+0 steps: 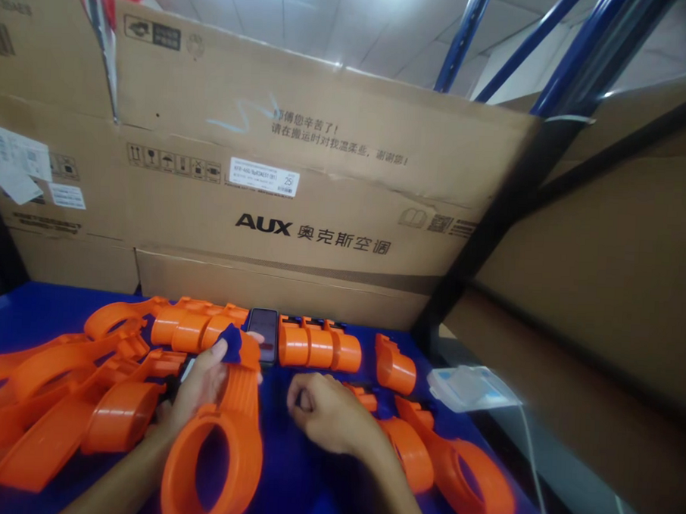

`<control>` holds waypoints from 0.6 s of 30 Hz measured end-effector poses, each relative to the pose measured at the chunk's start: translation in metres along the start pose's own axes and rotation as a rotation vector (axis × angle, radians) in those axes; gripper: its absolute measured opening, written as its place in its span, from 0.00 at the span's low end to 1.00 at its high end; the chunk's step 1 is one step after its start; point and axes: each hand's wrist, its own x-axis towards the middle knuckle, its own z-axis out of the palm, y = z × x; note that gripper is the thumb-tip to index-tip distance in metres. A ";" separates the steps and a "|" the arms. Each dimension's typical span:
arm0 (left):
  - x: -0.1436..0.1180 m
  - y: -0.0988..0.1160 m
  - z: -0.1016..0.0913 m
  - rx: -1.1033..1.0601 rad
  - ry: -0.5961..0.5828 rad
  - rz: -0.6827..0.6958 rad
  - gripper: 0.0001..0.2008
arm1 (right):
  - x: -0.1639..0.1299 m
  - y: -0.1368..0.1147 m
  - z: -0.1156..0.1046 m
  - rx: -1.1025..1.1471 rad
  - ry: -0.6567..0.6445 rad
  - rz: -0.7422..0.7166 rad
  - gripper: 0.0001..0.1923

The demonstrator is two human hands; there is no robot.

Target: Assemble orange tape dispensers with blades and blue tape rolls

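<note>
Orange ring-ended handle (pixel 221 441), ribbed, gripped

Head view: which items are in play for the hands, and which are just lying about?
In hand:
- left hand holding an orange ring part and a small blue piece
- right hand, curled shut, on the blue table

Lying about:
- phone
- clear plastic box
- cardboard boxes
- other orange parts
</note>
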 end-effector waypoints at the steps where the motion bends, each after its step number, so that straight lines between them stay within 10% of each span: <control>1: 0.000 0.000 -0.001 -0.019 0.008 0.000 0.30 | 0.002 0.001 0.000 0.048 0.001 0.011 0.09; 10: -0.002 -0.015 0.005 -0.001 -0.102 -0.101 0.30 | 0.023 -0.004 -0.006 0.548 0.442 0.046 0.12; 18: -0.003 -0.022 0.003 0.085 -0.107 -0.032 0.26 | 0.018 -0.019 0.002 0.728 0.368 -0.073 0.18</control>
